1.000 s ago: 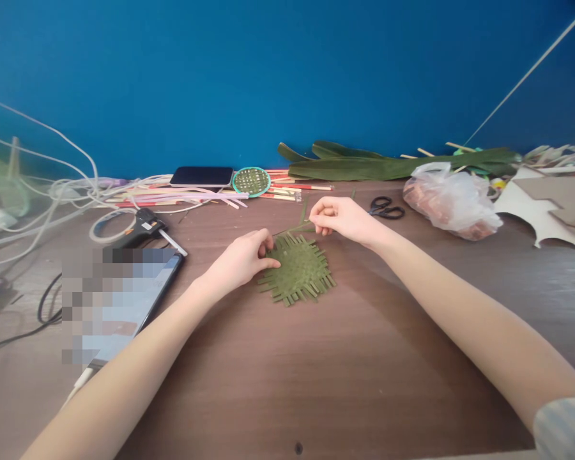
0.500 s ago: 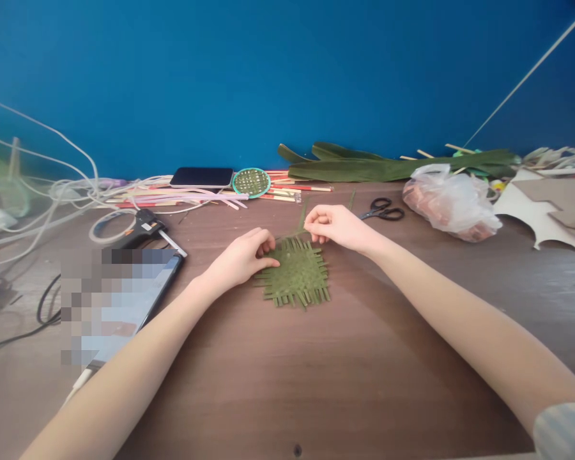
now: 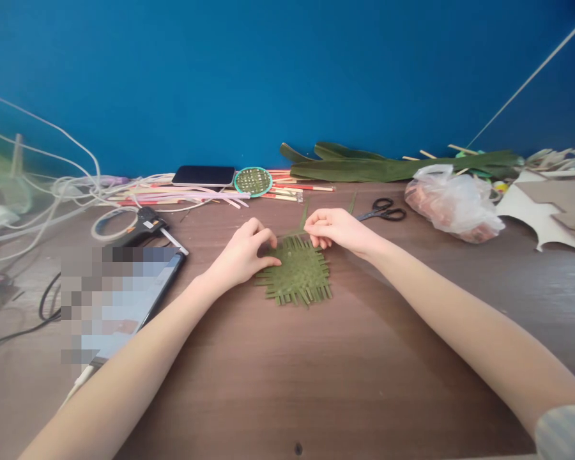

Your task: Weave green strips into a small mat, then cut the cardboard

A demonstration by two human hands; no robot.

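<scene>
A small square mat woven from green leaf strips (image 3: 298,276) lies flat on the brown table (image 3: 287,370). My left hand (image 3: 242,255) rests on the mat's left edge, fingers curled, thumb and fingertips pressing the weave. My right hand (image 3: 334,229) pinches a thin loose leaf strip (image 3: 304,217) at the mat's far edge. The strip's end points away from me.
A tablet (image 3: 119,297) and a glue gun (image 3: 141,227) lie to the left, with tangled cables (image 3: 38,191). At the back are a phone (image 3: 204,176), a small round woven disc (image 3: 253,181), sticks, long green leaves (image 3: 393,166), scissors (image 3: 381,209), a plastic bag (image 3: 453,201) and cardboard (image 3: 556,211).
The right hand has moved left and closer to the mat with the strip. The mat has turned from a diagonal lie to square. The left hand's fingers have lifted slightly.
</scene>
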